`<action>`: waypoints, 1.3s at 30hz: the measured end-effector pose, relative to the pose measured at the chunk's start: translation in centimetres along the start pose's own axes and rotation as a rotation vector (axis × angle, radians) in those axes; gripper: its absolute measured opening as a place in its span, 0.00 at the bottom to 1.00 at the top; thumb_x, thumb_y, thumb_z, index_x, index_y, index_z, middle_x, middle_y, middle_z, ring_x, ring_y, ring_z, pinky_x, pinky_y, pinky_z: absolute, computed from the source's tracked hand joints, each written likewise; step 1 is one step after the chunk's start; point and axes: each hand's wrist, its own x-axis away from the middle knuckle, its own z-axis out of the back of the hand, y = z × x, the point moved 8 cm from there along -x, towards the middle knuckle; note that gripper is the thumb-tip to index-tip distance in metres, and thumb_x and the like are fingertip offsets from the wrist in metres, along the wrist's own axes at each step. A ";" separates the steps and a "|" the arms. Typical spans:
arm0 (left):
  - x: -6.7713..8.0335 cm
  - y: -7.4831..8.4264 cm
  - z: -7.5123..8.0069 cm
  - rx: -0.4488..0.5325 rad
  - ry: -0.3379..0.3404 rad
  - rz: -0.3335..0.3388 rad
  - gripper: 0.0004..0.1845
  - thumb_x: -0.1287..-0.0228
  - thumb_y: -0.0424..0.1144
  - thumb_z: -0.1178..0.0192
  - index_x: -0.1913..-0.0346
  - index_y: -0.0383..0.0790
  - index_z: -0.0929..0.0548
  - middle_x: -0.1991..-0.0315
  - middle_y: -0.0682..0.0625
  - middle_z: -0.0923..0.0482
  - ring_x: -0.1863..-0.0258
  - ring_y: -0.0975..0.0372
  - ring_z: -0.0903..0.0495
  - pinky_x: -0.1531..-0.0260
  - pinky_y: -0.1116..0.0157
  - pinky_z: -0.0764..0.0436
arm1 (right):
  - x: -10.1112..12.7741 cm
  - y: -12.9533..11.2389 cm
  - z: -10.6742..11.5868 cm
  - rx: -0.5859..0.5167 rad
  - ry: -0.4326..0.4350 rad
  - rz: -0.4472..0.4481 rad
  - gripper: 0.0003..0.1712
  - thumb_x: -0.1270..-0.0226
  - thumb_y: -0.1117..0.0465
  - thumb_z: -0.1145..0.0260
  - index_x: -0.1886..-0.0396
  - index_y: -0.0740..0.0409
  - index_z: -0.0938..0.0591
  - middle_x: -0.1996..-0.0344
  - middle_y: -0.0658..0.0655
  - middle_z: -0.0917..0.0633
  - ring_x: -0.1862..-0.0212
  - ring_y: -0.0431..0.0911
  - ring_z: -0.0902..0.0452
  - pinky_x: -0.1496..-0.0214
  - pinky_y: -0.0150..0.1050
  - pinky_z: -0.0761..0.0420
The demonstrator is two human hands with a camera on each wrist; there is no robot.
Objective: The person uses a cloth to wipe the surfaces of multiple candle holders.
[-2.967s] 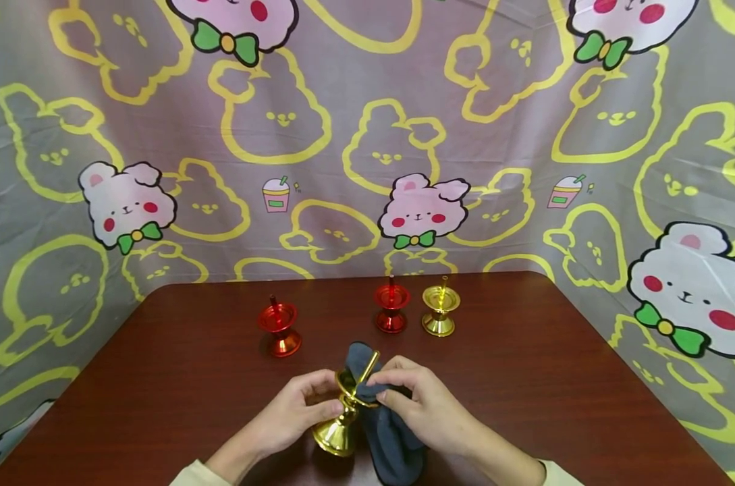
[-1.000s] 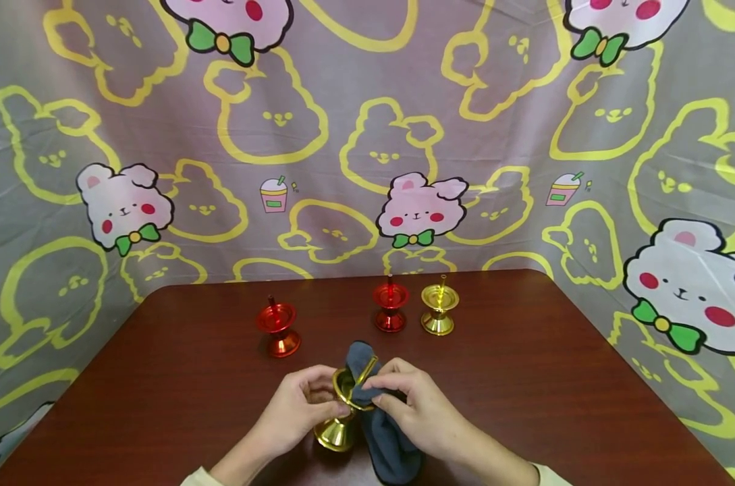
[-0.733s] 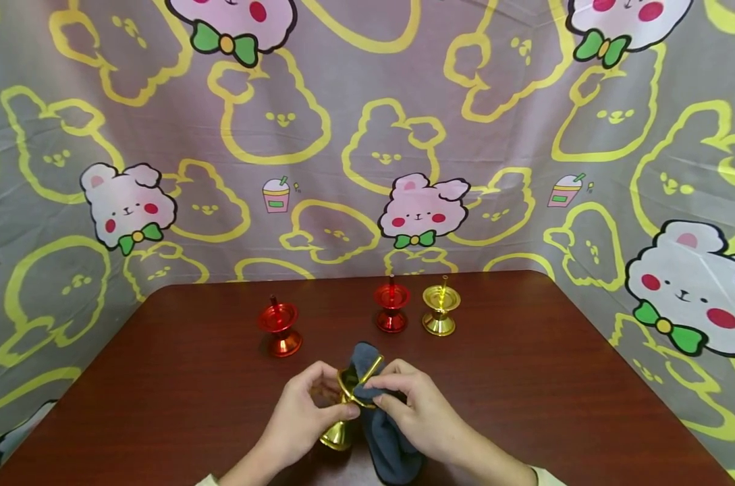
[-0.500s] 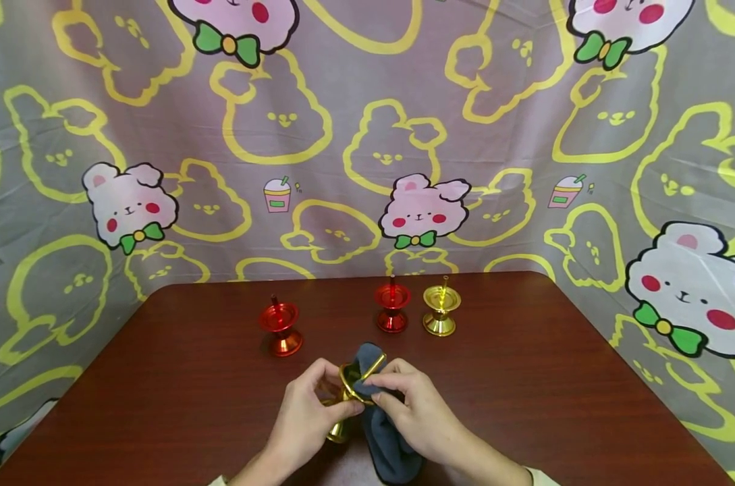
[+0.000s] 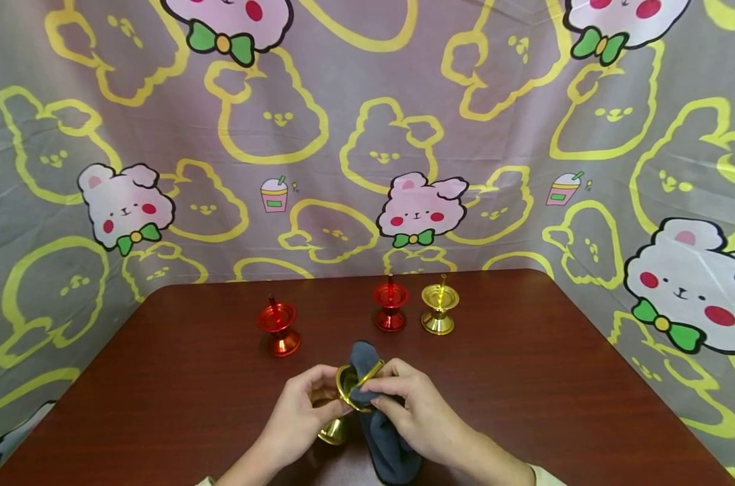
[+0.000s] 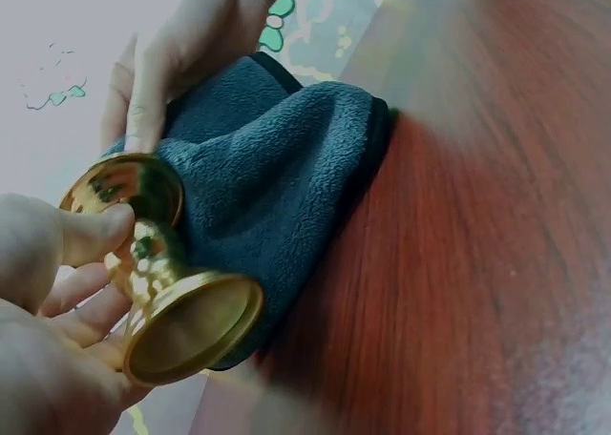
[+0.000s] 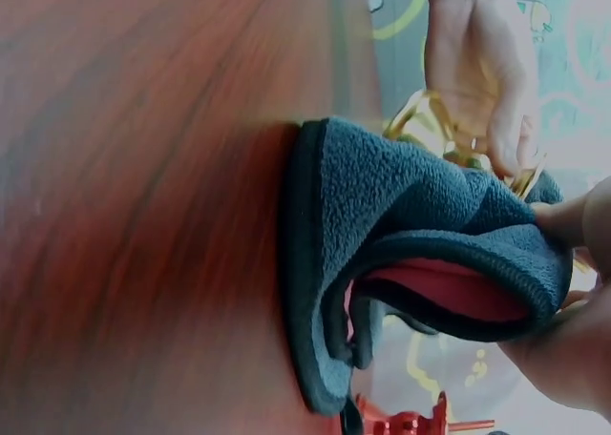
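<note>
A shiny gold candle holder (image 5: 332, 430) is tilted near the table's front, its dish leaning right and its thin rod slanting up. My left hand (image 5: 297, 413) grips it, thumb below the dish and fingers round the far side. In the left wrist view the flared base of the candle holder (image 6: 196, 325) faces the camera. My right hand (image 5: 420, 408) pinches a dark blue-grey cloth (image 5: 391, 445) and presses it into the dish beside the rod. Loose folds of the cloth (image 7: 382, 196) hang down; a reddish underside shows in the right wrist view. The cloth hides part of the dish.
Beyond my hands, one red candle holder (image 5: 277, 327) stands at the left on the brown table (image 5: 179, 391). Another red candle holder (image 5: 391, 307) and a gold candle holder (image 5: 439, 309) stand side by side farther back. A patterned curtain (image 5: 324, 182) rises behind.
Over these seconds my left hand has turned the held candle holder; its dish now opens more toward the head camera and its rod leans lower. My right hand stays with the cloth at the dish.
</note>
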 end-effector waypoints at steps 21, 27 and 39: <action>0.2 0.0 -0.7 -0.036 -0.267 -0.014 0.21 0.36 0.30 0.33 0.41 0.34 0.21 0.49 0.43 0.16 0.52 0.57 0.16 0.53 0.64 0.19 | 0.5 0.4 0.0 0.004 -0.064 0.089 0.14 0.38 0.71 0.29 0.55 0.56 0.10 0.63 0.47 0.23 0.61 0.37 0.25 0.64 0.31 0.21; 0.2 -0.2 -0.2 -0.231 -0.220 -0.013 0.25 0.46 0.33 0.24 0.43 0.44 0.18 0.51 0.49 0.21 0.49 0.60 0.20 0.50 0.66 0.21 | 0.8 0.0 -0.6 0.058 -0.093 0.136 0.15 0.40 0.73 0.28 0.56 0.54 0.10 0.63 0.46 0.24 0.62 0.35 0.26 0.64 0.29 0.21; 0.3 -0.7 1.1 -0.253 -0.010 0.065 0.20 0.54 0.35 0.20 0.56 0.42 0.13 0.64 0.52 0.15 0.63 0.62 0.15 0.66 0.67 0.17 | 0.6 -0.3 -0.4 0.102 -0.043 0.158 0.16 0.40 0.72 0.28 0.53 0.54 0.10 0.62 0.45 0.24 0.62 0.35 0.28 0.65 0.28 0.23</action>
